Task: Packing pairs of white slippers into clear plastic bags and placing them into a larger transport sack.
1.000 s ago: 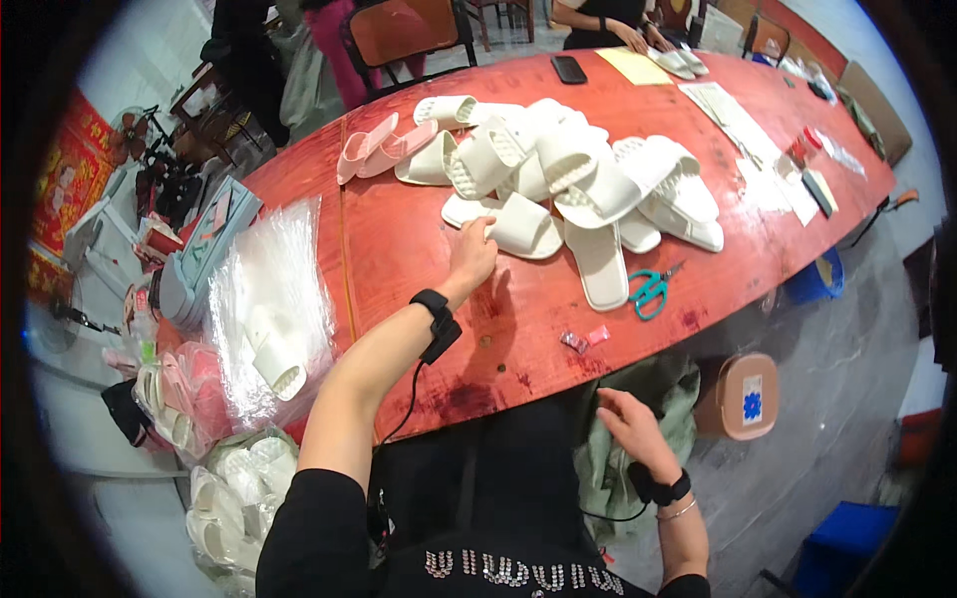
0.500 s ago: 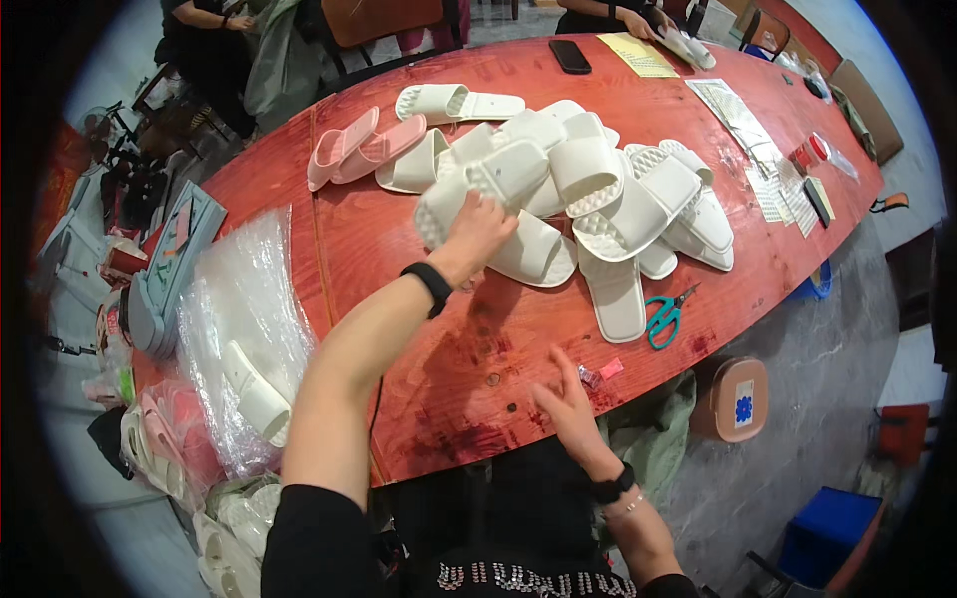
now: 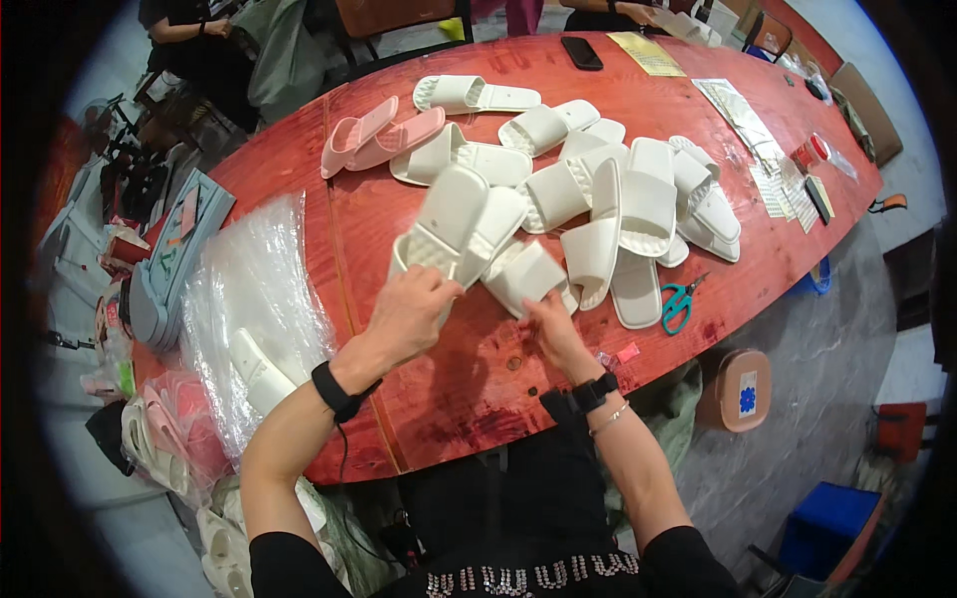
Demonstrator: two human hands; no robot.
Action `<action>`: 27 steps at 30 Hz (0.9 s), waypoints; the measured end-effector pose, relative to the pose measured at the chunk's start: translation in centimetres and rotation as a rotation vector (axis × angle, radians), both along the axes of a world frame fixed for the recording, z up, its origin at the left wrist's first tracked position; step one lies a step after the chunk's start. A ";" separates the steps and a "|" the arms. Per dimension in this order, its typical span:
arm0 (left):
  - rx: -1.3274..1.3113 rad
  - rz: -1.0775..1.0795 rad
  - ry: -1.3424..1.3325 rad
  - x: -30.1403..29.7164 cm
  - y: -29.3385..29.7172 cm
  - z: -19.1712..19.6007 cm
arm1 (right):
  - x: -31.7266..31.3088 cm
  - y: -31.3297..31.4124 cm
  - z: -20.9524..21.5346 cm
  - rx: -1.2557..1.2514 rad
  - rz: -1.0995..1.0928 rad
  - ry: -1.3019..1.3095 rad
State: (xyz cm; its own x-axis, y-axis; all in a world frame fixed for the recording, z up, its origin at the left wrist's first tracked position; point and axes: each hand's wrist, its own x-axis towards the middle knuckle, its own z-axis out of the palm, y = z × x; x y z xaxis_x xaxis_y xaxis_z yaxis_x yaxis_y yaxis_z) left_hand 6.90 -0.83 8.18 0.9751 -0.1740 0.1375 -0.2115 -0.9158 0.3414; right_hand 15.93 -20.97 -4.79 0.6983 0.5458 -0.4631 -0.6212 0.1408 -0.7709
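Over the front of a pile of white slippers [image 3: 646, 199], my left hand [image 3: 407, 311] is closed on the strap end of a white slipper [image 3: 452, 207], lifted with its sole pointing away from me. Just right of it, my right hand [image 3: 558, 334] pinches the near edge of another white slipper [image 3: 526, 274] lying at the pile's front. Its fingertips are partly hidden by that slipper. A pair of pink slippers [image 3: 399, 138] lies at the pile's left side.
Teal-handled scissors [image 3: 678, 307] lie right of the pile. Clear plastic bags [image 3: 261, 269] with a white slipper on them cover the table's left end. Paper sheets [image 3: 740, 118], a black phone [image 3: 581, 53] and a red-lidded jar [image 3: 809, 151] are farther off. Other people stand across the table.
My left hand has drawn a slipper toward me from the pile. My right hand has moved up from the table's edge to a slipper. Several slippers in the pile have shifted and spread.
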 end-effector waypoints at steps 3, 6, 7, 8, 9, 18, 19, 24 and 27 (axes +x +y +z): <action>-0.093 0.170 -0.133 -1.7 2.5 0.9 | -3.2 0.5 1.9 0.006 0.053 0.102; 0.010 0.226 -0.124 -2.0 3.3 2.1 | -5.0 -0.8 2.1 0.029 -0.002 0.173; 0.061 0.232 -0.115 -1.9 3.5 2.7 | -5.2 -1.3 1.9 0.043 -0.019 0.170; 0.061 0.234 -0.111 -1.9 3.7 2.8 | -5.4 -1.7 1.8 0.057 -0.038 0.168; 0.097 0.255 -0.097 -2.3 4.4 2.8 | -5.9 -1.8 2.2 0.042 0.012 0.150; -0.411 0.300 0.433 -3.9 5.8 6.1 | -6.4 -2.2 4.8 -0.136 -0.151 -0.144; -0.420 0.341 0.472 -4.0 6.3 6.3 | -7.1 -1.3 5.1 -0.286 -0.246 -0.407; 0.087 0.281 0.315 -3.4 8.1 -0.3 | -13.5 5.2 4.6 -0.181 0.179 -0.969; 0.099 0.094 0.447 -5.2 8.2 -6.1 | -15.5 8.1 2.2 -0.128 0.454 -0.594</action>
State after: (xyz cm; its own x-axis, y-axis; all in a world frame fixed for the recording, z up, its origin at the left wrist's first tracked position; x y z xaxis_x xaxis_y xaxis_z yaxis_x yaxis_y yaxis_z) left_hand 1.67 7.34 2.09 0.9470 -0.0730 -0.3127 0.0220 -0.9567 0.2901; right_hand 0.48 -12.91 -2.62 0.5701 0.8061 -0.1584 -0.0722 -0.1429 -0.9871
